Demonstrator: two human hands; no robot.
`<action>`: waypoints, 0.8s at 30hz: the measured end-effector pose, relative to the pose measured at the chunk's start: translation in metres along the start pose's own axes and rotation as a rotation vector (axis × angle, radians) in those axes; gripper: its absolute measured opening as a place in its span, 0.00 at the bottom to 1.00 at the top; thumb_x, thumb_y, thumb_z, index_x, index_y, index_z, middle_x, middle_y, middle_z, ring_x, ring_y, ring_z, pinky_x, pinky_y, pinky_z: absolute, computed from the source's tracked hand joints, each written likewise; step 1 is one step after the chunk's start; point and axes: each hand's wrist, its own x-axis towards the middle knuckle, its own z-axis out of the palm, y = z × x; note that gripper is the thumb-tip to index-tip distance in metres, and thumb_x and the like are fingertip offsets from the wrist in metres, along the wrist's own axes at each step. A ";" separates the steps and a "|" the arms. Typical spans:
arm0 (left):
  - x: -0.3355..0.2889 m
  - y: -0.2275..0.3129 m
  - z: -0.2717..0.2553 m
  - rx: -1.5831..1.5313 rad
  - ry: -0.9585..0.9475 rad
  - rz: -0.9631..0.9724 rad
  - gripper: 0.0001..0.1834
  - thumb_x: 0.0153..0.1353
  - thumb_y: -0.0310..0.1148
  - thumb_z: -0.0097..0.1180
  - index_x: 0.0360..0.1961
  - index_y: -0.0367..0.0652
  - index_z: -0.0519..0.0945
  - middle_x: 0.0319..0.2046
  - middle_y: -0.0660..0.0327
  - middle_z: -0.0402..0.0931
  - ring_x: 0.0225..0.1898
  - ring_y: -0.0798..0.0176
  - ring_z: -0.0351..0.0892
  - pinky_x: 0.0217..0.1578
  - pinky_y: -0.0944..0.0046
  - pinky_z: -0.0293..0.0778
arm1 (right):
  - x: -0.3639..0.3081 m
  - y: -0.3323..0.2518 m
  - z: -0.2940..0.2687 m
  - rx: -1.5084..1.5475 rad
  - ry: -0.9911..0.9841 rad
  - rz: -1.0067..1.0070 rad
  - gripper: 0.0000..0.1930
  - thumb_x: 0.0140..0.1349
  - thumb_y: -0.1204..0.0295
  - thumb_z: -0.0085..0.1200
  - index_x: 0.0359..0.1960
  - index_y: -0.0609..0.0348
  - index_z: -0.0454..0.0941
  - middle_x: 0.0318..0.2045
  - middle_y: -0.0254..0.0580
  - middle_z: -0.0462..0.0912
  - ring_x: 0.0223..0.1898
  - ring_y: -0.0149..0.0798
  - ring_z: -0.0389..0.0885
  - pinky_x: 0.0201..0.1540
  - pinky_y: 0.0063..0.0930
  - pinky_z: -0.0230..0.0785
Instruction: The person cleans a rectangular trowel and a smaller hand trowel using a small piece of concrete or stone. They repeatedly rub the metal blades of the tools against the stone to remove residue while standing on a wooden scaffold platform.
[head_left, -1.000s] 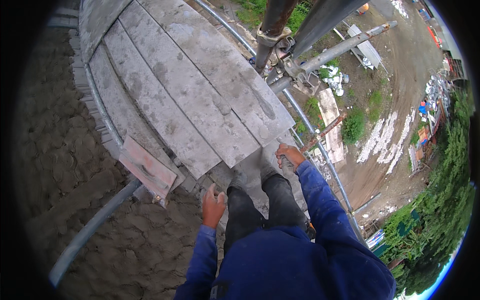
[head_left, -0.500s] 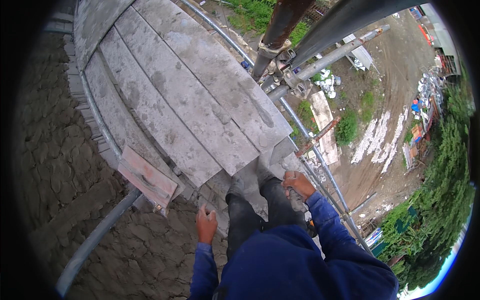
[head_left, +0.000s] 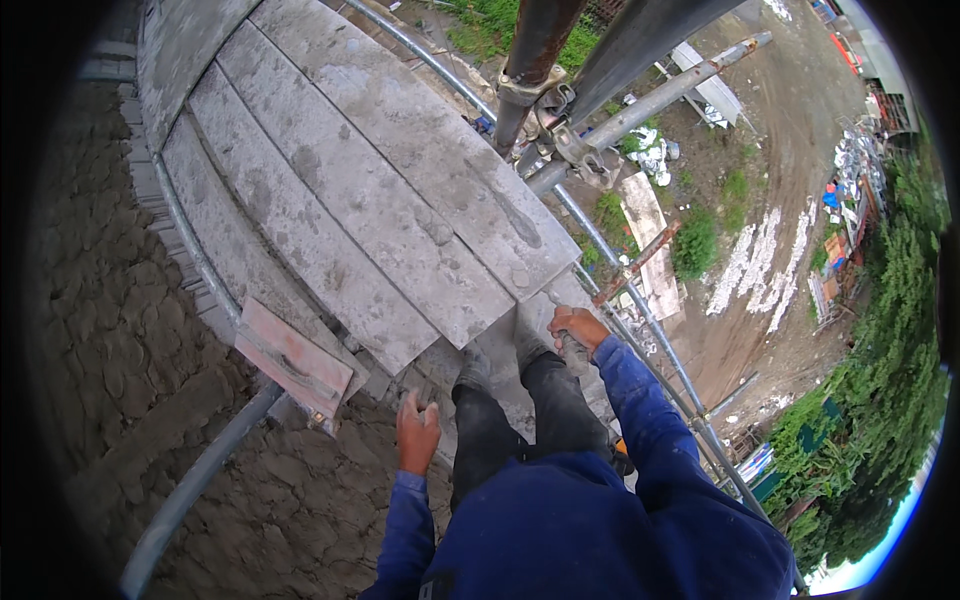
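My right hand (head_left: 577, 328) is closed around the handle of a trowel, in front of the plank ends by my right boot. Its grey blade is hard to make out against the boards. To the left of my legs, my left hand (head_left: 418, 430) hangs with loosely bent fingers, thumb and forefinger apart, nothing in it. Beyond that hand, a plastering float (head_left: 292, 360) with a worn pinkish face and a handle on top lies at the end of the narrow left plank, beside the wet grey mortar wall (head_left: 150, 300).
Mortar-stained scaffold planks (head_left: 370, 180) stretch ahead, their ends stepping down near my boots (head_left: 475, 370). Steel poles joined by a clamp (head_left: 560, 120) rise at the right. A guard pipe (head_left: 630, 290) runs along that edge, with the ground far below. Another pipe (head_left: 200, 490) crosses at lower left.
My right hand has moved forward and left with the trowel, whose blade has turned and shows less. My left hand has risen slightly. The view has shifted a little.
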 end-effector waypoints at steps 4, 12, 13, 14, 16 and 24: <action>-0.006 0.000 -0.012 0.029 -0.035 -0.026 0.29 0.68 0.36 0.56 0.66 0.31 0.69 0.47 0.48 0.77 0.52 0.45 0.74 0.54 0.47 0.70 | -0.017 0.022 0.001 -0.047 -0.143 -0.093 0.04 0.57 0.74 0.59 0.27 0.60 0.77 0.21 0.40 0.78 0.18 0.37 0.79 0.20 0.35 0.73; 0.001 0.020 -0.014 -0.102 -0.023 -0.037 0.30 0.68 0.36 0.56 0.67 0.31 0.68 0.48 0.48 0.77 0.53 0.45 0.74 0.55 0.47 0.70 | 0.024 0.017 -0.037 -0.285 0.163 -0.042 0.11 0.58 0.68 0.62 0.32 0.63 0.76 0.28 0.45 0.82 0.20 0.38 0.80 0.23 0.36 0.75; -0.003 0.010 -0.018 -0.104 -0.008 -0.050 0.30 0.68 0.36 0.56 0.67 0.31 0.68 0.47 0.48 0.77 0.52 0.45 0.74 0.55 0.47 0.70 | 0.017 0.038 -0.038 -0.338 0.261 -0.079 0.12 0.59 0.67 0.61 0.34 0.64 0.76 0.29 0.47 0.82 0.20 0.39 0.80 0.24 0.37 0.76; -0.004 0.005 -0.019 -0.109 0.002 -0.057 0.30 0.67 0.36 0.56 0.67 0.31 0.68 0.47 0.48 0.77 0.52 0.45 0.74 0.55 0.48 0.70 | 0.011 0.060 -0.046 -0.389 0.368 -0.118 0.13 0.59 0.67 0.61 0.36 0.64 0.76 0.31 0.49 0.83 0.21 0.39 0.80 0.24 0.37 0.77; 0.006 0.016 -0.013 -0.140 -0.016 -0.055 0.30 0.67 0.37 0.56 0.66 0.31 0.69 0.47 0.48 0.77 0.52 0.45 0.75 0.55 0.49 0.70 | 0.013 0.105 -0.090 -0.609 0.590 -0.317 0.18 0.58 0.67 0.62 0.43 0.67 0.74 0.34 0.54 0.82 0.23 0.41 0.82 0.26 0.37 0.78; -0.004 0.039 0.041 -0.313 -0.158 -0.017 0.26 0.67 0.40 0.55 0.58 0.30 0.77 0.42 0.48 0.82 0.46 0.50 0.82 0.51 0.55 0.74 | -0.124 0.099 0.012 -0.363 0.307 -0.089 0.32 0.54 0.65 0.65 0.57 0.68 0.67 0.41 0.61 0.82 0.38 0.54 0.85 0.46 0.42 0.76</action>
